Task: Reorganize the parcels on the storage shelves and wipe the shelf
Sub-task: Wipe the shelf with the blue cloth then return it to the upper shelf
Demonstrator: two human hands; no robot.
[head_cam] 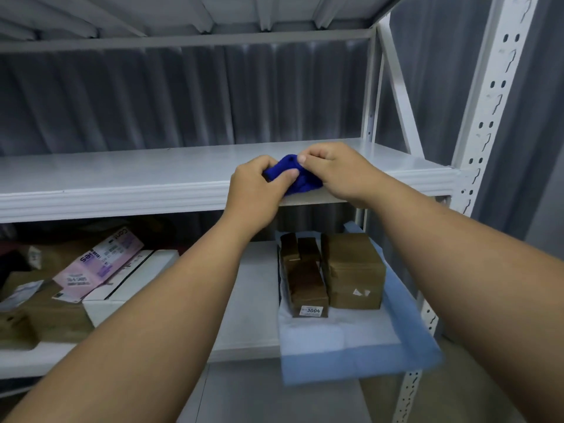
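A bunched dark blue cloth (pixel 300 178) lies at the front edge of the bare white middle shelf (pixel 122 175). My left hand (pixel 259 190) grips its left side, thumb on top. My right hand (pixel 332 172) pinches its right side with curled fingers. On the shelf below, brown cardboard parcels (pixel 351 270) stand on a light blue sheet (pixel 351 346), one of them labelled 3004 (pixel 311 310). Further left on that lower shelf lie a pink box (pixel 97 264), a white box (pixel 131 279) and more brown parcels (pixel 58 312).
A white perforated upright (pixel 488 123) and a diagonal brace (pixel 399 93) frame the rack's right side. A corrugated grey wall (pixel 183 99) stands behind the shelves. Another shelf's underside (pixel 183 16) runs overhead.
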